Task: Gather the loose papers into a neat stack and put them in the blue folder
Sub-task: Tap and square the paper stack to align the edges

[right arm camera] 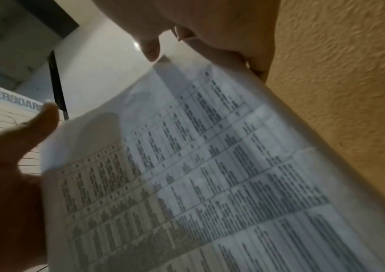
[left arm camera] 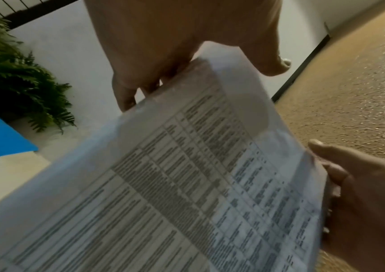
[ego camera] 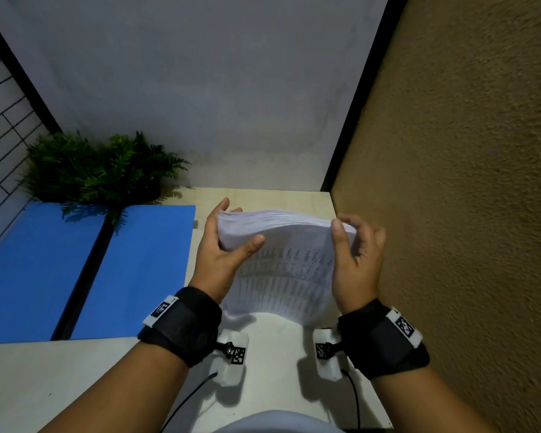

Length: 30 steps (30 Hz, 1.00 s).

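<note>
While both my hands, left hand [ego camera: 224, 257] and right hand [ego camera: 355, 260], pinch the bowed papers [ego camera: 281, 270], loose sheets could slip onto the worktop [ego camera: 75, 379].

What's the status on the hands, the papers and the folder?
Left hand and right hand each grip a side of the paper stack, held above the table. Blue folder lies open at left. Fern overhangs its far edge.
</note>
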Motion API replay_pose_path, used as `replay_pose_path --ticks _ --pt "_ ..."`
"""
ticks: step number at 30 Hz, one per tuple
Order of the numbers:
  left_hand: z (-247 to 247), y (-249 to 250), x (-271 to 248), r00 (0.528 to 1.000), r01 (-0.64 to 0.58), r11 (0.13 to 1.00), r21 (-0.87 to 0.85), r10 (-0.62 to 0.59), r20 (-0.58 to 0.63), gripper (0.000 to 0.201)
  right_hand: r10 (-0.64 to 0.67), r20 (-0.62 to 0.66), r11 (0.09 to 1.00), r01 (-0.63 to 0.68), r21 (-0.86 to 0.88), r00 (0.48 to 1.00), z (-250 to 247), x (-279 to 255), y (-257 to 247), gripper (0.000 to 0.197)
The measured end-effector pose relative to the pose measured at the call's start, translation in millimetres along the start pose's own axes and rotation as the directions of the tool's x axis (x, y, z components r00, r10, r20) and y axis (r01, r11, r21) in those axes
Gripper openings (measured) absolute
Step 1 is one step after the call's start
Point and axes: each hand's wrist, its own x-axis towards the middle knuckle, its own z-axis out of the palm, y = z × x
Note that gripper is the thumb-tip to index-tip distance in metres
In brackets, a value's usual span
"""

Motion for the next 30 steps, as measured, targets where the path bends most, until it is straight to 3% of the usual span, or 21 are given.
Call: replay_pose_path --ticks 3,6,10,13,17,20,24,27,30 --pt "-1 -4 0 1.0 0.008 1.0 -0.01 -0.008 0.024 0.115 -0.097 0.059 0.994 0.1 -0.042 0.993 1 -4 1 0.032" --pt "-1 -6 -1 0.998 0.005 1.0 -0.009 -0.004 0.057 0.108 -0.009 -0.031 1.0 0.008 -0.028 0.999 -1 0 3 0.033" --pt "1 -7 0 0.998 0.001 1.0 -0.018 0.0 0.062 0.103 -0.094 0.099 0.995 0.097 -0.027 0.991 1 -1 2 0.031" --pt "0 -8 1 0.997 0.028 1.0 0.002 -0.028 0.067 0.104 0.004 0.038 1.0 -0.003 -0.016 0.999 0 2 3 0.031" --pt "-1 -11 6 0.997 0.055 0.998 0.013 -0.056 0.048 0.094 -0.11 0.113 0.992 0.116 -0.048 0.987 1 0 5 0.033" --pt "-2 -14 7 0.994 0.09 0.996 0.026 -0.091 0.062 0.087 0.002 0.043 1.0 -0.002 -0.019 0.999 1 3 5 0.037" --pt "-4 -21 11 0.99 0.13 0.991 -0.015 -0.129 0.056 0.08 -0.125 0.112 0.99 0.132 -0.055 0.986 1 2 6 0.038" --pt "-4 -24 13 0.987 0.149 0.989 -0.004 -0.149 0.053 0.079 0.03 0.031 0.999 -0.029 -0.027 0.999 0 7 7 0.043" --pt "-3 -28 13 0.98 0.197 0.979 -0.051 -0.196 0.025 0.075 -0.068 0.196 0.998 0.069 0.0 0.978 4 2 -2 0.055"
